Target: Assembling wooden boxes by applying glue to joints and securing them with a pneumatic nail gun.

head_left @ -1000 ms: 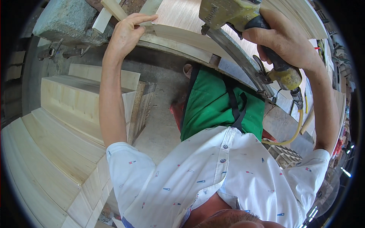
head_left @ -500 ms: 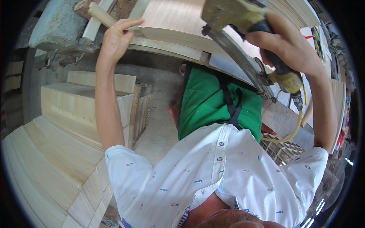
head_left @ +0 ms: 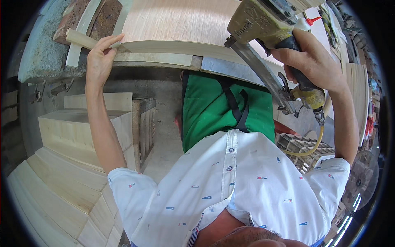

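Observation:
At the left end of a wooden panel (head_left: 177, 20), my left hand (head_left: 100, 61) has its thumb and index finger closed at the corner. A pale wooden edge board (head_left: 177, 46) runs along the panel's near side from that corner. My right hand (head_left: 308, 61) grips the black handle of a yellow-green pneumatic nail gun (head_left: 257, 24). The gun's long metal magazine (head_left: 263, 72) slants down toward me, and its nose is over the edge board. A yellow air hose (head_left: 314, 146) hangs from the handle end.
Bricks (head_left: 105, 18) and a short wooden stick (head_left: 80, 39) lie on a concrete block (head_left: 41, 57) at left. Stacked wooden boxes (head_left: 70, 140) fill the lower left. A white bottle with a red tip (head_left: 305, 23) stands behind my right hand; a plastic crate (head_left: 302, 150) lies below.
The whole view has shifted, so the bench appears farther left. My left hand stays at the panel's corner, while the nail gun is farther right from that corner than before.

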